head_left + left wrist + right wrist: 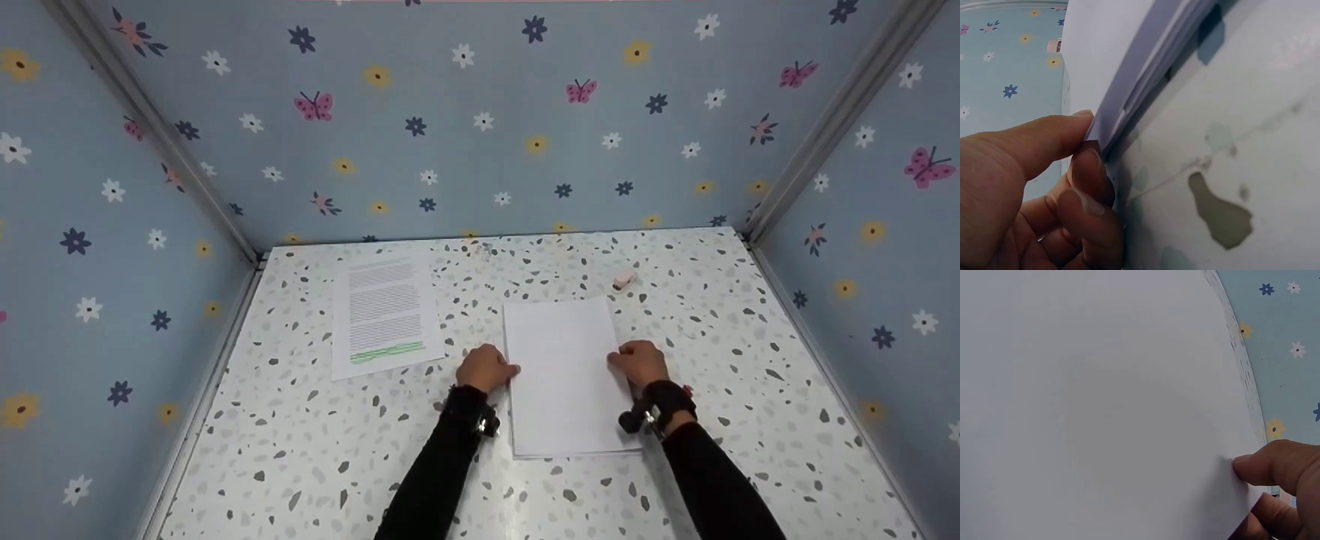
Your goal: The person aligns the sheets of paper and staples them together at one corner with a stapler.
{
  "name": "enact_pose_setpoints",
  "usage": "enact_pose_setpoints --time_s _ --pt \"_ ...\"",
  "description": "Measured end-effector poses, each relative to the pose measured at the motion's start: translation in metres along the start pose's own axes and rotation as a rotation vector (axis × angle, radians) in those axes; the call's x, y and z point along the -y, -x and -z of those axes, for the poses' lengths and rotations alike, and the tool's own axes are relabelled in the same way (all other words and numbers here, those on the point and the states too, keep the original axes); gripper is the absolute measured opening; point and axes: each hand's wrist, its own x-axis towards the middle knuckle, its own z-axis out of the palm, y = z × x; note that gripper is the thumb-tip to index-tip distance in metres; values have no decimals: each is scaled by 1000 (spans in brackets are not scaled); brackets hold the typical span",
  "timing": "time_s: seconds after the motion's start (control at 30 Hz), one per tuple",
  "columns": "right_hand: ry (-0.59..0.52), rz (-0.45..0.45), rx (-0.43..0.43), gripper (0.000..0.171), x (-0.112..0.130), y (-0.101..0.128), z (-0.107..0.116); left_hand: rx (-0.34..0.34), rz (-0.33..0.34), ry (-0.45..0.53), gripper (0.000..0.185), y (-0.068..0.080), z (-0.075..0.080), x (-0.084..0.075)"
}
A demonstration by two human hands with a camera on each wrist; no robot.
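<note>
Two hands, two black sleeves, one stack of white paper, one printed sheet, one small pink object, one speckled tabletop and three flower-patterned wall panels are visible.

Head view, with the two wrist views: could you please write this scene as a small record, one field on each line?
Surface: speckled white table
Stack: white paper, several sheets, top looks blank
Left grip: pinches the paper's left edge, thumb on top
Right grip: pinches the paper's right edge, thumb on top
Left of stack: printed sheet, apart from it, green marks near its lower end
Beyond stack's far right corner: small pink object, kind unclear
Walls: blue, with flowers and butterflies
</note>
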Motion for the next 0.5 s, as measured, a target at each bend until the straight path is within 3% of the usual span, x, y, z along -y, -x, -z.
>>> enact_pose_setpoints --time_s 0.2,0.5 --pt "5 -14 0 26 0 0 -1 -27 -3 -15 29 0 -3 0" --pt "63 31 0 16 0 -2 0 -60 -47 -16 26 6 -1 -4"
